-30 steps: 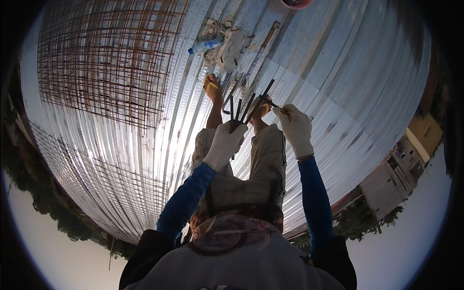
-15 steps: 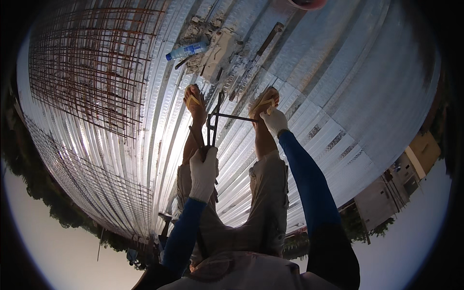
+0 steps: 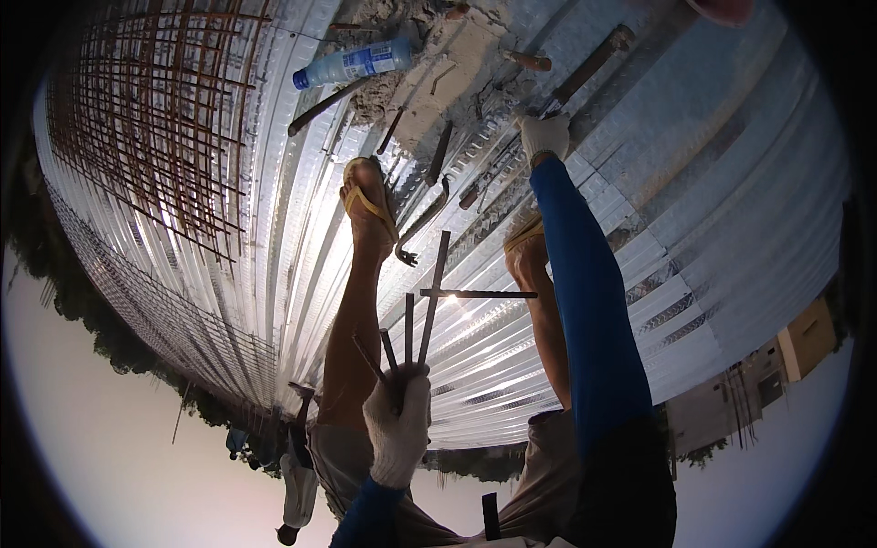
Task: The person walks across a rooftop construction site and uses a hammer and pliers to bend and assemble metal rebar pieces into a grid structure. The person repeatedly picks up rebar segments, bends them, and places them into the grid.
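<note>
My left hand (image 3: 399, 427), in a white knit glove, is closed around several short dark steel bars (image 3: 408, 320), which fan out away from me. One longer bar passes under or over a crosswise bar (image 3: 502, 294); whether that one is held too, I cannot tell. My right hand (image 3: 545, 137), also gloved, reaches down past my right foot to the ribbed metal decking (image 3: 676, 155). Its fingers are bent at the lower end of a brown bar with a knobbed top (image 3: 594, 66); what they grip is hidden. A dark curved bar with a forked end (image 3: 425, 221) lies beside my left sandal (image 3: 373, 203).
A blue-labelled plastic bottle (image 3: 356, 64) lies beside broken concrete rubble (image 3: 448, 68) and loose bar pieces. Rusty rebar mesh (image 3: 164, 100) covers the decking at left. Another person (image 3: 297, 479) appears behind, at lower left. A reddish round object (image 3: 723, 9) is at the top edge.
My right hand has left the crosswise bar and moved forward to the decking. The view has shifted closer to the rubble and bottle. My left hand still holds its bars.
</note>
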A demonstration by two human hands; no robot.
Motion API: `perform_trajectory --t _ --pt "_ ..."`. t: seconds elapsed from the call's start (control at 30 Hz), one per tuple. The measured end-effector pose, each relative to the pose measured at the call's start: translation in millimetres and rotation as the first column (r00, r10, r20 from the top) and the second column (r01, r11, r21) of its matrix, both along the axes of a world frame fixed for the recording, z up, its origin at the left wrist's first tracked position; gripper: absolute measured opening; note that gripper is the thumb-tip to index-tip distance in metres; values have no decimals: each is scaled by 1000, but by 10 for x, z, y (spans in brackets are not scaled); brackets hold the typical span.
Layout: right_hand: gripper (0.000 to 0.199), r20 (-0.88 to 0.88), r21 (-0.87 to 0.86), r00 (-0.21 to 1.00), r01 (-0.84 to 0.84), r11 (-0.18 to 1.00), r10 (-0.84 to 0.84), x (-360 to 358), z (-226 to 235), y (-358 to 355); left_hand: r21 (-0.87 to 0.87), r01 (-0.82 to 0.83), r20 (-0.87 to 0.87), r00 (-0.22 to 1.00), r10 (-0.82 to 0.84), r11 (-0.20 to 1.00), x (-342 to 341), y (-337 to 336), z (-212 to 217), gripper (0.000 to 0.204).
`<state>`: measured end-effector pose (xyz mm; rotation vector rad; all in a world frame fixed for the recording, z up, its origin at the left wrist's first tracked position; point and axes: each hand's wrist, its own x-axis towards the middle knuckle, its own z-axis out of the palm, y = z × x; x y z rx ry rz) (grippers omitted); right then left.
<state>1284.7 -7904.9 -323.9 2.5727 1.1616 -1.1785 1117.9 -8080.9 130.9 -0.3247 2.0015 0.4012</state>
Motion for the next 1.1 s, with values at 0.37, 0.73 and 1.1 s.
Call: perform_trajectory --t 0.37,0.73,1.1 --pt "23 -524 -20 759 443 896 -387 305 1435 153 172 78 -23 997 -75 982 -314 278 507 17" --pt "22 -637 -30 745 231 973 -196 1552 6301 -483 400 379 -132 925 -357 834 -861 1001 1864 23" --pt "33 -615 -152 773 78 985 -156 874 8653 -990 671 183 127 926 -355 718 -601 1427 3677 28"
